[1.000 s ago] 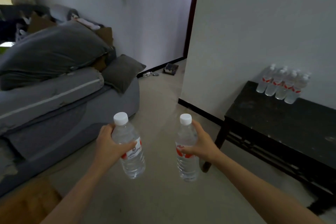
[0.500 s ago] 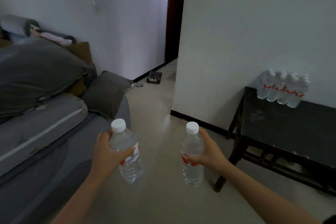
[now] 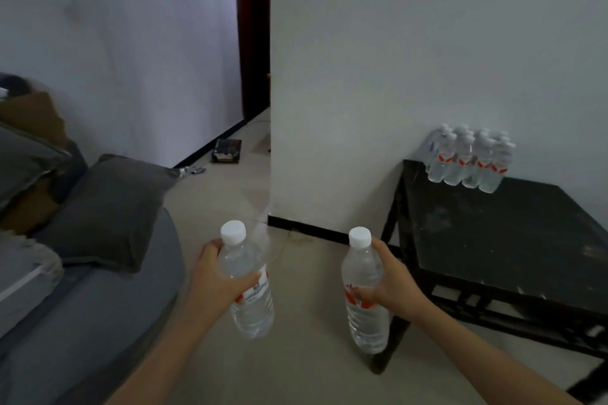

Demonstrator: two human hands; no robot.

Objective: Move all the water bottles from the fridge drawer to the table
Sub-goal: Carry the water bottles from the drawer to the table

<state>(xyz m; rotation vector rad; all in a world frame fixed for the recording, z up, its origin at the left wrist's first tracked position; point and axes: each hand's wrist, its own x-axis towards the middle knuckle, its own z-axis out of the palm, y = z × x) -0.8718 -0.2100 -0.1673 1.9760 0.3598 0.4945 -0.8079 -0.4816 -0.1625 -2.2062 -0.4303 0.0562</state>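
1. Both hands grasp a bottle: the left hand wraps the left bottle, and the right hand wraps the right bottle. Both bottles are upright above the floor.
2. Compared with a second ago, the black table now sits nearer, just right of the right grip.
3. Beyond that grip, the bottle cluster stands at the table's far corner, so set-down looks close.
4. Left of the left grip lies the grey sofa.

A single wide-angle camera at head height faces forward and down; left hand and right hand sit close below, tabletop farther right.
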